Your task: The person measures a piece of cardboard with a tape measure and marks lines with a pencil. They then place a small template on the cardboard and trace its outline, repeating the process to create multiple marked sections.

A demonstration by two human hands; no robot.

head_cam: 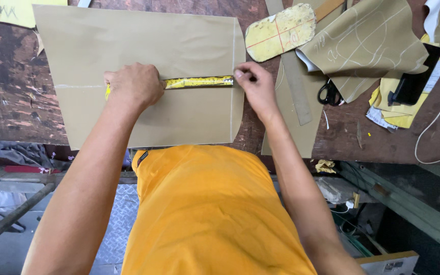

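A large tan sheet of leather-like material (143,66) lies flat on the worn brown workbench (11,91), toward its near edge. A yellow measuring tape (197,81) is stretched across the sheet's middle, running left to right. The left hand (133,85) presses flat on the tape's left part, fingers curled down over it and pinning it to the sheet. The right hand (255,86) pinches the tape's other end between thumb and fingertips at the sheet's right edge, beside a pale vertical chalk line (231,76).

As for progress, it looks like measuring and marking are under way: a faint horizontal chalk line (77,86) already runs from the sheet's left edge toward the left hand, and the vertical line is drawn near the right edge. The sheet shows no cuts, so cutting appears not yet begun.

Toward the bench's far right corner lie black-handled scissors (328,92), a metal ruler (296,91), a yellow sole-shaped template (280,31) and another tan piece with traced outlines (367,40).
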